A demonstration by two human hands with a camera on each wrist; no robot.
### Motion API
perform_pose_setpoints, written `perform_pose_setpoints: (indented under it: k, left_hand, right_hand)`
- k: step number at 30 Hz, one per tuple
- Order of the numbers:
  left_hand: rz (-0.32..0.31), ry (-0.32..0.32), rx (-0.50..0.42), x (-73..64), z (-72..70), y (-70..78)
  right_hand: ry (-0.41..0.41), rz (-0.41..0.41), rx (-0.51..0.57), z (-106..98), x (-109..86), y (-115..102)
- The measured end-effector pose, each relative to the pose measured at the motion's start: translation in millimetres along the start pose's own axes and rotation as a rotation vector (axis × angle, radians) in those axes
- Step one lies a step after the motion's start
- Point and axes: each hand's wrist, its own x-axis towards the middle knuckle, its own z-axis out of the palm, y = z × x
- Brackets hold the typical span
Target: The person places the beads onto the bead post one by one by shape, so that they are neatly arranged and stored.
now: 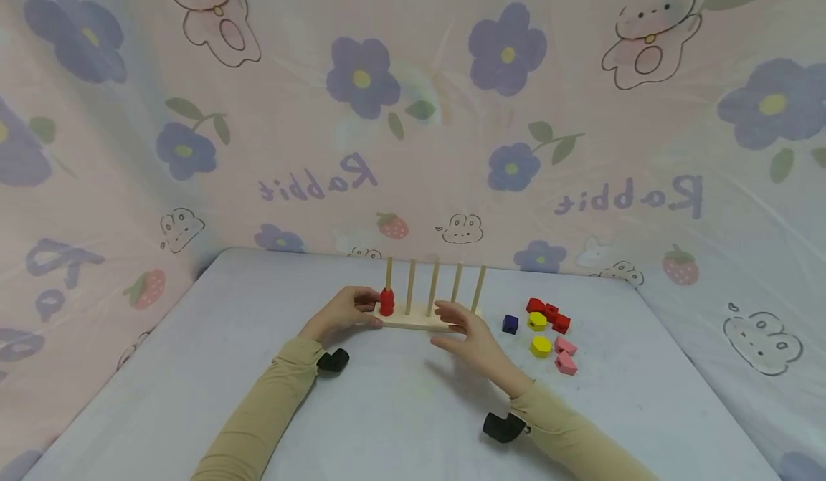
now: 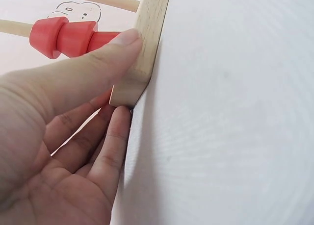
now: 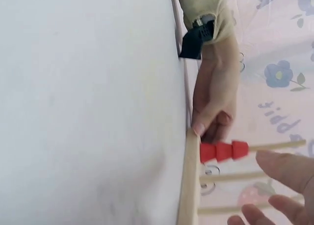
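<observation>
A wooden peg board (image 1: 413, 320) with several upright dowels stands on the table. Red beads (image 1: 386, 302) are stacked on its leftmost dowel; the left wrist view shows these beads (image 2: 76, 37) close to the thumb. My left hand (image 1: 345, 309) holds the board's left end, thumb on the front edge and fingers at the end and behind. Over the board's right part hovers my right hand (image 1: 474, 341), fingers apart and gently bent, with nothing seen between them. The right wrist view shows part of that hand (image 3: 289, 181) beside the dowels.
To the right of the board lie loose beads: a dark blue cube (image 1: 510, 324), red ones (image 1: 561, 323), yellow hexagonal ones (image 1: 540, 346) and pink ones (image 1: 566, 363). A patterned cloth (image 1: 439, 144) hangs behind the white table (image 1: 400, 424).
</observation>
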Motion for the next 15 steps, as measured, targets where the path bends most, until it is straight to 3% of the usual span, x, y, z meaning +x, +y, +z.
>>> perform_pose_setpoints:
  k: [8, 12, 15]
  left_hand:
    - [-0.003, 0.007, -0.006, -2.0, -1.9, -0.7]
    - [0.004, -0.003, -0.003, -1.9, -0.3, 0.5]
    - [0.006, -0.006, -0.009, -1.3, 0.8, 0.9]
  right_hand:
    - [0.037, -0.079, -0.149, -51.2, -19.7, -15.6]
    - [0.012, -0.086, -0.231, -80.7, -32.0, -29.3]
    - [-0.027, -0.074, -0.290, -102.6, -37.2, -20.4]
